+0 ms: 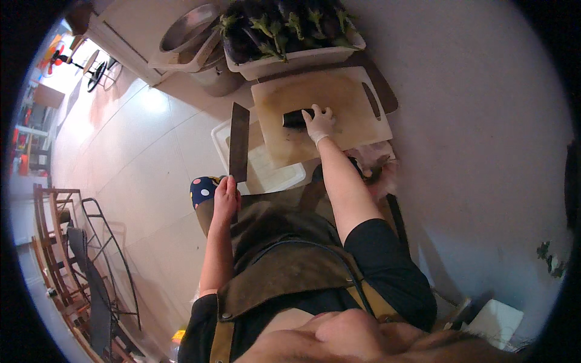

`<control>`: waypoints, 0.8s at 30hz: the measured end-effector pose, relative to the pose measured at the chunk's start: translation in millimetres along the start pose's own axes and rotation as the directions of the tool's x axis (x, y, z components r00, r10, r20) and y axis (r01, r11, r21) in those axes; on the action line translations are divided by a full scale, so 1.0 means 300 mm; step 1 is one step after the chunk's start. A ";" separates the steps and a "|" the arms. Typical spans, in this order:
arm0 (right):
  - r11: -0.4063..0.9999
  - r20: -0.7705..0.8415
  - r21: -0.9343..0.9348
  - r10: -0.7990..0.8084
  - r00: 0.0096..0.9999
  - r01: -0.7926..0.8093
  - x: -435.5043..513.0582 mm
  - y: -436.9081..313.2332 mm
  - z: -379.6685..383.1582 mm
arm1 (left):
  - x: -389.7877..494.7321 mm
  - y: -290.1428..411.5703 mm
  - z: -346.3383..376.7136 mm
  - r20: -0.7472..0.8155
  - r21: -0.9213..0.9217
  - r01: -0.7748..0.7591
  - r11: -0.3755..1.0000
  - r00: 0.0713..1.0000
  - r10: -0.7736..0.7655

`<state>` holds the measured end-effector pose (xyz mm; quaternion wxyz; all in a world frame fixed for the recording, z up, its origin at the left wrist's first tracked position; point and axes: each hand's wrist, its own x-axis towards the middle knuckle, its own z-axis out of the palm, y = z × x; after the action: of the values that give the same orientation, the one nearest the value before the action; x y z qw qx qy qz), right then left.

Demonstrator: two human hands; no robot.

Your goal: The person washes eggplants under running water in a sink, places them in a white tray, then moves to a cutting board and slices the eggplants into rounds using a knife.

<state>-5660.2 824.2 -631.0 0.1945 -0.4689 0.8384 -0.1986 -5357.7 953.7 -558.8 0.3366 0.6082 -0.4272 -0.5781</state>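
My left hand [227,196], bare, is closed around the handle of a cleaver [239,143] with a broad, dark rectangular blade. The blade points forward, to the left of a stained plastic cutting board [290,95]. On the board lies a short, dark eggplant piece [295,119], its pale cut end facing left. My right hand [320,121], in a thin whitish glove, grips the piece's right end. Partly beneath the board is a white plastic tray [277,179]. Beyond the board, a white tub [295,61] is heaped with whole eggplants [290,27] with green stems.
A metal bowl [189,28] rests over a bucket [219,81] at the back left. A plastic bag [386,174] lies beside my right forearm. Wooden and metal-framed furniture [68,254] stands at the left; a wall [467,136] runs along the right.
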 end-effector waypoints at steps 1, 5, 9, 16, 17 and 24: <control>1.000 0.016 0.002 0.005 1.000 -0.005 -0.004 -0.013 -0.002 | 0.002 -0.017 -0.016 -0.013 0.014 -0.012 1.000 1.000 0.012; 1.000 0.041 -0.017 -0.009 0.999 0.009 0.000 -0.011 -0.008 | -0.011 -0.009 -0.032 -0.074 -0.010 0.085 0.996 0.994 -0.085; 0.997 -0.026 -0.038 -0.074 0.997 0.073 -0.019 0.004 -0.002 | 0.010 -0.038 -0.026 -0.077 -0.033 0.104 0.994 0.991 -0.106; 0.996 0.007 -0.016 -0.083 0.997 0.083 -0.056 -0.001 -0.023 | 0.153 -0.035 -0.006 -0.008 -0.058 0.161 0.985 0.987 -0.162; 0.995 -0.012 -0.041 -0.087 0.996 0.087 -0.051 0.017 -0.010 | 0.179 -0.014 -0.003 0.012 -0.042 0.186 0.982 0.983 -0.186; 0.993 0.082 -0.095 0.084 0.993 -0.077 -0.055 -0.054 -0.028 | 0.317 0.129 -0.016 0.102 0.050 0.090 0.995 0.990 -0.095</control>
<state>-5645.0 831.8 -613.2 0.2165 -0.4512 0.8557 -0.1318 -5361.1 851.0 -562.8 0.2729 0.6038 -0.4283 -0.6144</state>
